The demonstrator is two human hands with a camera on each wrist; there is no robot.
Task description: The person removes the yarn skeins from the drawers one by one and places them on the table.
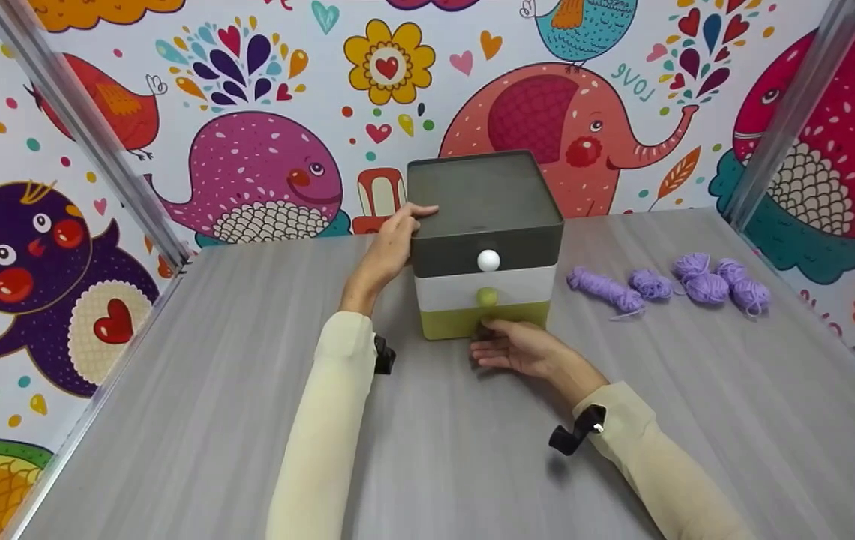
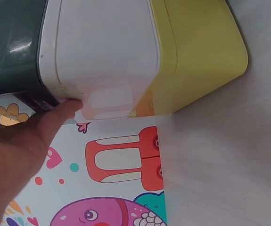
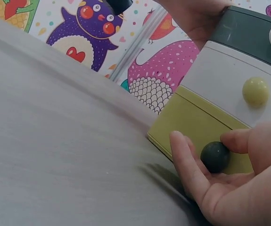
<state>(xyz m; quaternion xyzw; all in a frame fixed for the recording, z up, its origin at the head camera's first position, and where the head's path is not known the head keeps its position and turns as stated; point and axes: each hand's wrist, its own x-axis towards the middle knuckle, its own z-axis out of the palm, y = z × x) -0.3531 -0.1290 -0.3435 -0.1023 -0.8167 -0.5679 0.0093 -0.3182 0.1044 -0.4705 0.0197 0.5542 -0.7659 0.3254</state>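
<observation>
A small three-tier drawer box (image 1: 484, 187) stands on the table, its tiers dark green on top, white in the middle and yellow-green below. All three drawers look closed. My left hand (image 1: 391, 244) grips the box's upper left edge, one finger over the top and the thumb on the side, as the left wrist view shows. The dark green knob (image 3: 215, 157) of the bottom drawer sits between the thumb and fingers of my right hand (image 1: 521, 349). Above it are the middle drawer's yellow-green knob (image 1: 487, 296) and the top drawer's white knob (image 1: 488, 260).
Several lilac yarn bundles (image 1: 606, 289) lie on the grey table (image 1: 247, 375) to the right of the box. Behind the table rises a wall with cartoon animals (image 1: 270, 165), with metal posts (image 1: 90, 142) at the corners.
</observation>
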